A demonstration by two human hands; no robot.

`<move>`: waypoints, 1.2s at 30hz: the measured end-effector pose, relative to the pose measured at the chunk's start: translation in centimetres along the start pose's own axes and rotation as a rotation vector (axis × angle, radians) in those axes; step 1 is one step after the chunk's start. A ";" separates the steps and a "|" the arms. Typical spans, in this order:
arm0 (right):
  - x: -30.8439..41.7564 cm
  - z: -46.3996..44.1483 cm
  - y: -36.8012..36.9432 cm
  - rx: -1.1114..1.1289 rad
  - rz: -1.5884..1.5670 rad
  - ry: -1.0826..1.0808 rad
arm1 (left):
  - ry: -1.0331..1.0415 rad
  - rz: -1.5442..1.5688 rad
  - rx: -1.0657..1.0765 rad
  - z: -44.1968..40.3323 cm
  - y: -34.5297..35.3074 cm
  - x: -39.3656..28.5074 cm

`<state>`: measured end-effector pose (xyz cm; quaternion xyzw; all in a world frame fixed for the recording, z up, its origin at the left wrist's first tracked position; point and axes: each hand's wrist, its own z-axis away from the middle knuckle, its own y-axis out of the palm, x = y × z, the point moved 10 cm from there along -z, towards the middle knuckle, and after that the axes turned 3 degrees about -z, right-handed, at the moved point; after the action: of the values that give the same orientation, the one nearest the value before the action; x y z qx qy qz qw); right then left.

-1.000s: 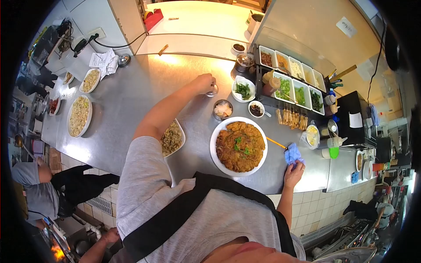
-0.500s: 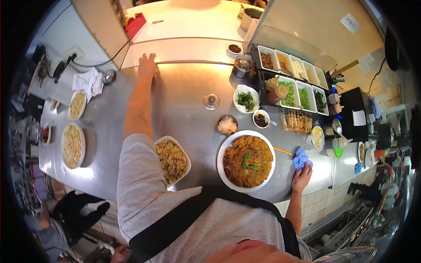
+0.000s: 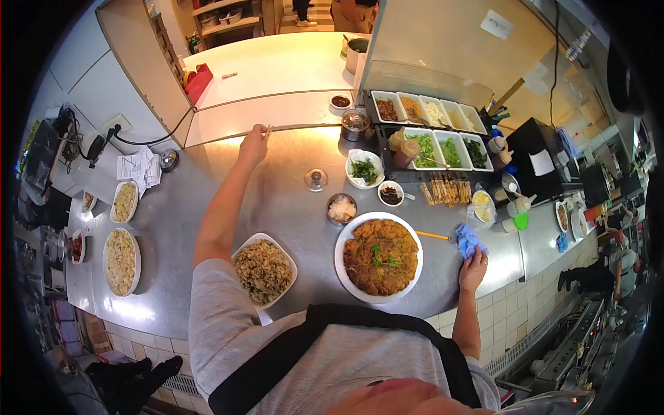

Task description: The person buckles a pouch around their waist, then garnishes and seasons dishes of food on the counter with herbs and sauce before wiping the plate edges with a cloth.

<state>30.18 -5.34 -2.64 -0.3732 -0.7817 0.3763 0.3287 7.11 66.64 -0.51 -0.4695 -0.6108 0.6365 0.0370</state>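
Note:
My left hand (image 3: 254, 145) reaches forward to the far edge of the steel counter. Its fingers are closed, and a small pale sliver shows at the tips, too small to name. At the near right, my right hand (image 3: 473, 268) has its fingers on a crumpled blue cloth (image 3: 468, 239). A yellow pencil-like stick (image 3: 434, 235) lies between that cloth and a round white plate (image 3: 341, 277) bearing a browned, herb-topped flat dish (image 3: 380, 266). Below my left forearm sits a white bowl (image 3: 294, 275) of fried rice (image 3: 261, 271).
Oval dishes of rice (image 3: 120, 261) stand at left near a service bell (image 3: 168, 160). Topping trays (image 3: 448, 153), sauce bottles (image 3: 407, 152), bundled sticks (image 3: 446, 190) and small bowls (image 3: 391, 194) fill the right. A glass lid (image 3: 316, 180) lies mid-counter. Another person (image 3: 615, 270) stands far right.
My left hand has gone from spread fingers on the far ledge to closed fingers, a pale sliver at their tips. My right hand stays at the blue cloth. The view has tilted up.

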 end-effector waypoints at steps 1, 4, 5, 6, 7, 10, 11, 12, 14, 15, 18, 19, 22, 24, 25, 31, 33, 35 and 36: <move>-0.3 0.2 -0.2 -0.004 0.010 -0.002 | 0.032 0.057 -0.010 0.6 0.1 -1.8; -0.6 0.3 -0.3 0.000 -0.070 -0.001 | 0.228 0.143 0.105 6.0 -1.7 -12.4; -0.9 0.4 -0.3 -0.010 -0.074 0.021 | 0.295 0.171 0.167 8.3 -2.0 -16.0; -0.6 0.4 -0.9 -0.028 -0.108 0.009 | 0.357 0.141 0.208 10.8 -2.2 -19.3; -0.1 0.3 -1.9 -0.096 -0.146 -0.012 | 0.421 0.112 0.246 13.5 -2.3 -22.4; 2.8 0.9 -5.2 -0.210 -0.188 -0.051 | 0.752 0.043 0.281 22.3 0.4 -29.4; 5.2 1.1 -5.6 -0.128 -0.221 -0.121 | 0.880 0.022 0.266 25.4 1.0 -31.5; 8.0 1.6 -5.7 -0.044 -0.259 -0.192 | 0.913 0.016 0.297 28.3 2.1 -32.9; 13.7 3.3 -5.3 0.192 -0.636 -0.288 | 0.963 0.009 0.336 33.0 4.1 -35.1; 17.1 3.9 -6.2 0.291 -0.718 -0.387 | 0.981 0.010 0.345 34.7 5.1 -36.0; 20.9 5.7 -6.6 0.392 -0.673 -0.580 | 0.940 0.079 0.280 37.6 5.3 -37.0; 21.2 5.8 -6.3 0.428 -0.676 -0.612 | 0.912 0.113 0.244 38.1 5.2 -37.2; 20.2 3.3 -6.6 0.355 -0.726 -0.651 | 0.709 0.137 0.148 38.0 3.8 -36.1; 18.3 0.2 -3.7 0.405 -0.642 -0.521 | 0.483 0.152 0.129 37.6 2.1 -34.4; 17.1 -2.0 -2.3 0.352 -0.606 -0.449 | 0.426 0.160 0.065 37.8 1.4 -33.1; 17.4 -8.7 5.0 0.203 -0.341 -0.522 | 0.051 0.127 -0.126 43.0 1.7 -21.9; 18.1 -9.6 8.5 0.247 -0.148 -0.580 | -0.075 0.117 -0.144 45.4 1.8 -19.3; 18.5 -10.7 11.2 0.279 -0.001 -0.626 | -0.185 0.125 -0.166 47.5 1.6 -18.2; 18.3 -11.4 12.2 0.289 0.051 -0.639 | -0.241 0.127 -0.177 48.6 1.5 -17.6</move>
<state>34.11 19.17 -2.83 -0.2057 -0.7743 0.5888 0.1074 -13.53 19.28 -1.09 -0.4287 -0.6336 0.6330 -0.1185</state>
